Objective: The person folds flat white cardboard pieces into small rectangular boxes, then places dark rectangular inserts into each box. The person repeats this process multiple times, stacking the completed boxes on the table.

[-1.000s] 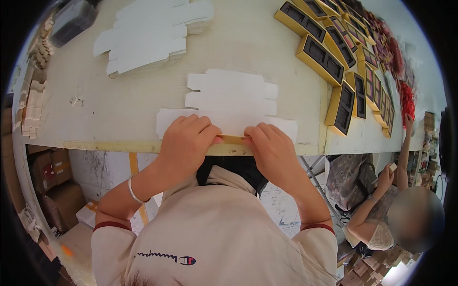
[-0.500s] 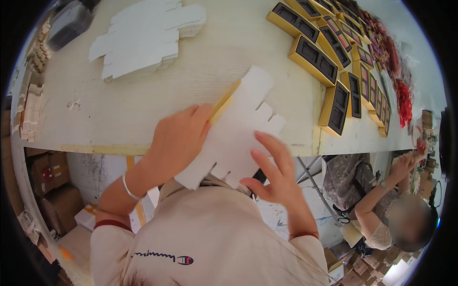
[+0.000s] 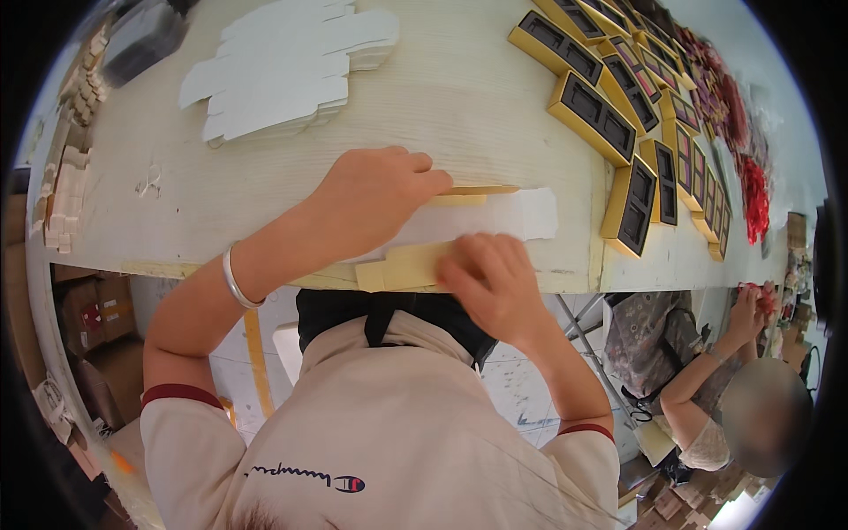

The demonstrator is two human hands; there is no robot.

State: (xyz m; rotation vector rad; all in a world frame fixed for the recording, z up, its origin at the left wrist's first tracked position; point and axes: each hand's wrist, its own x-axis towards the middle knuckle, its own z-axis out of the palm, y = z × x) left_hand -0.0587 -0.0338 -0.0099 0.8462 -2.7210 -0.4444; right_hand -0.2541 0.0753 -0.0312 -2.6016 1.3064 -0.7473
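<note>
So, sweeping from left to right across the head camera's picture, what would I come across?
Pale stacked pieces, a stack of flat white card blanks, the person's left hand, their right hand, gold boxes with dark inserts, red material.

The head view, from the left of two fisheye cameras worn side by side, looks steeply down from just above the wearer's shirt (image 3: 380, 415), which fills the near middle, and faces forward over the bench (image 3: 495, 115) to its far part. The left hand (image 3: 367, 199) and right hand (image 3: 496, 287) lie close below the lens, around the middle, while the wide field takes in brown cartons (image 3: 115, 371) low at left and a co-worker (image 3: 707, 446) at right, straight edges bending toward the dark round rim.
</note>
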